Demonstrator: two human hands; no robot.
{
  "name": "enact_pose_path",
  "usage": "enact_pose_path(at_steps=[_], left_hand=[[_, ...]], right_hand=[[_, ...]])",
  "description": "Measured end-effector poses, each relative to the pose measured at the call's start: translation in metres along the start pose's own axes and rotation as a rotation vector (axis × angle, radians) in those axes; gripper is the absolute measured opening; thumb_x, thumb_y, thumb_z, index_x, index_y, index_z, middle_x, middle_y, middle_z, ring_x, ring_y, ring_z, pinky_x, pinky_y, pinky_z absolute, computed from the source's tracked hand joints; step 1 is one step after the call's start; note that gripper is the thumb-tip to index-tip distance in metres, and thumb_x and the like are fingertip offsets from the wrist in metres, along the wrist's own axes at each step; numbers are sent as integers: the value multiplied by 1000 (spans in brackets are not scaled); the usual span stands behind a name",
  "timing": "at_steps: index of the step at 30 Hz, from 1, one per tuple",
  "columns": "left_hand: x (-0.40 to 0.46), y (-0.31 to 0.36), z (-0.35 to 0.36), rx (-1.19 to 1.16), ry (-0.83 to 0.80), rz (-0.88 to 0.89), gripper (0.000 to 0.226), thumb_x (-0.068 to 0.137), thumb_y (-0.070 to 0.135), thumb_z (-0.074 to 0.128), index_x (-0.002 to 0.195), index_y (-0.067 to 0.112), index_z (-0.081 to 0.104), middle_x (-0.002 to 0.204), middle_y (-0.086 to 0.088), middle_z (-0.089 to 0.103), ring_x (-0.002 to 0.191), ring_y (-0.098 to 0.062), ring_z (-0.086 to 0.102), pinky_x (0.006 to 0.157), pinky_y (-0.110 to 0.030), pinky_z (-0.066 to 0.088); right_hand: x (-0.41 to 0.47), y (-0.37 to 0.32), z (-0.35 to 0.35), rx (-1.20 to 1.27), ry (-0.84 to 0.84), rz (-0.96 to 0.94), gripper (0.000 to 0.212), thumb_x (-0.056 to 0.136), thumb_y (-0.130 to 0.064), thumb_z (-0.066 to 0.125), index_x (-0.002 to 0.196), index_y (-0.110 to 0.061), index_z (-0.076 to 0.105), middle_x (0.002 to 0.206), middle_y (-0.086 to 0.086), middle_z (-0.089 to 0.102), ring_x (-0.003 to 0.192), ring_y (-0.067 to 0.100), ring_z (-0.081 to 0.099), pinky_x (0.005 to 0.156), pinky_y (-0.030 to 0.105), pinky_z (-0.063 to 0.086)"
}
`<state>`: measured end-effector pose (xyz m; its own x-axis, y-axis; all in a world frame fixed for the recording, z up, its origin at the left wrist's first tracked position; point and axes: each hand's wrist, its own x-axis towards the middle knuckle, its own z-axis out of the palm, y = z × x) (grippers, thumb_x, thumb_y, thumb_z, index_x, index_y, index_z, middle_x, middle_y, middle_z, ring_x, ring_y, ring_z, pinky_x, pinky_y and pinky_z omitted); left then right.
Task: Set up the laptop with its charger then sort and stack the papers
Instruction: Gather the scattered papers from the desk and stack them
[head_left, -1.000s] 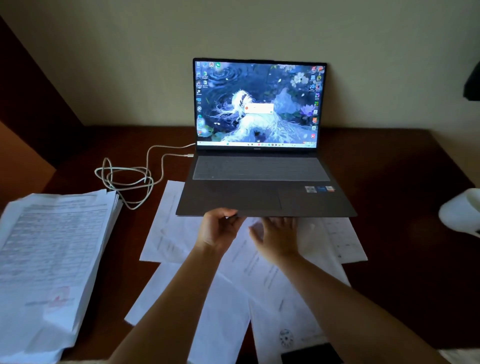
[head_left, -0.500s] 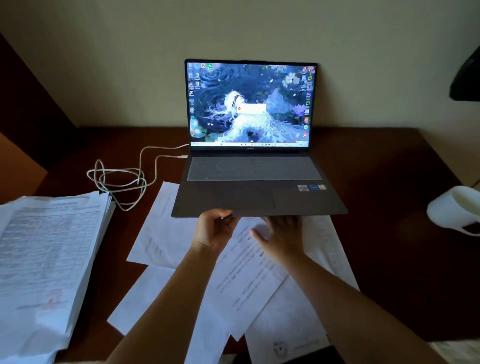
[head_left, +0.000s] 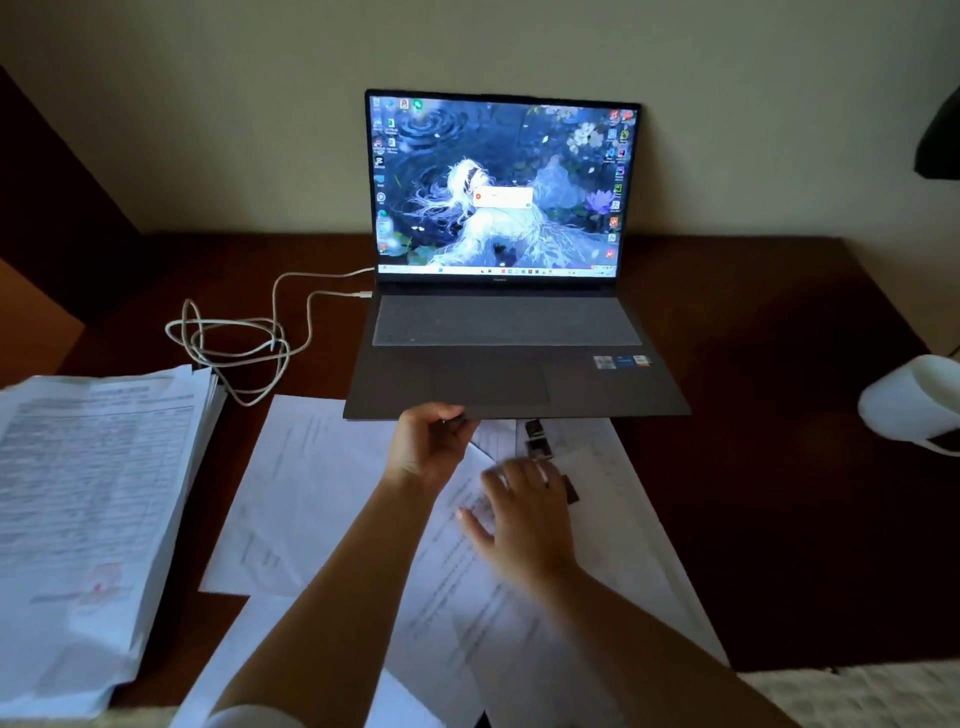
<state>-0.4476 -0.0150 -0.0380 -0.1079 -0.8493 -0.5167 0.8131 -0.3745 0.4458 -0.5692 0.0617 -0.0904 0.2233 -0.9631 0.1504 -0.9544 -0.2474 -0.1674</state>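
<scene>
Laptop (head_left: 511, 332) sits open mid-table, my left hand (head_left: 428, 447) pinching its front edge up; a slip could drop it. Loose papers (head_left: 322, 493) lie just before the laptop, my right hand (head_left: 524, 519) spread flat on them; they could tear

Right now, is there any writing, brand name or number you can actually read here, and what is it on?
None can be read for certain.
Laptop bezel below the screen: a small logo, too small to read.
Screen: desktop icon labels and a pop-up window, too small.
Stickers on the palm rest: blurred.
Paper stack on the left: printed tables and a red stamp, blurred.
Loose sheets under the hands: lines of print, too faint.
</scene>
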Motion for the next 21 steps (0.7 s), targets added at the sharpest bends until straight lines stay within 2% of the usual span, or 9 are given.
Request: enact_pose_path(at_steps=[2,4,6,7,9,11,14,19,21], left_hand=[[-1,0,0,5,-10,5,49,80,-17,30,55,6,66,65,-10,65,71,-24,62,84,-32,52],[1,0,-2,-5,5,1,49,80,-17,29,55,5,66,63,-10,64,69,-24,63,84,-32,52],[2,0,-2,2,13,-5,46,79,-18,28,60,3,65,62,-9,65,66,-22,65,82,-34,54],[3,0,-2,8,13,-7,43,79,-18,29,64,2,63,62,-9,65,66,-22,65,78,-33,55],[3,0,-2,8,22,-14,40,80,-18,29,66,3,61,63,-8,65,67,-22,64,74,-32,57],[4,-2,-3,2,33,-20,37,80,-17,30,70,5,57,63,-7,64,68,-21,64,74,-31,56],[3,-3,-5,11,28,-21,32,79,-17,32,74,6,54,67,-7,64,72,-23,65,75,-32,57],[1,-2,-5,38,69,-51,31,79,-17,32,72,5,54,65,-9,61,76,-26,59,92,-36,48],[0,0,-3,64,115,-60,30,80,-17,33,73,4,54,69,-11,60,78,-27,58,93,-37,47]], right_hand=[[25,0,-5,9,-32,52,54,82,-63,35,111,-26,61,115,7,62,112,29,58,103,52,39],[43,5,-7,-10,-214,117,70,78,-70,19,136,-35,37,144,8,40,134,33,36,111,60,17],[39,11,1,-33,-318,115,76,77,-75,15,145,-39,16,156,5,15,142,34,16,111,62,7],[30,11,4,-55,-316,98,77,78,-76,18,146,-39,16,157,5,14,143,35,16,110,62,10],[8,8,3,-83,-236,69,75,79,-75,27,142,-34,37,150,8,35,135,36,35,104,62,30],[-6,5,2,-59,-114,42,71,78,-73,35,132,-29,51,136,5,52,121,31,51,93,54,45],[-11,1,-2,-3,-26,50,64,76,-70,44,124,-28,56,123,0,58,108,26,55,86,46,48],[-11,0,4,-6,9,62,60,78,-65,46,123,-27,57,121,1,59,108,26,52,90,49,48],[-11,0,5,-4,38,74,59,79,-63,45,122,-26,59,120,1,60,108,25,51,90,50,48]])
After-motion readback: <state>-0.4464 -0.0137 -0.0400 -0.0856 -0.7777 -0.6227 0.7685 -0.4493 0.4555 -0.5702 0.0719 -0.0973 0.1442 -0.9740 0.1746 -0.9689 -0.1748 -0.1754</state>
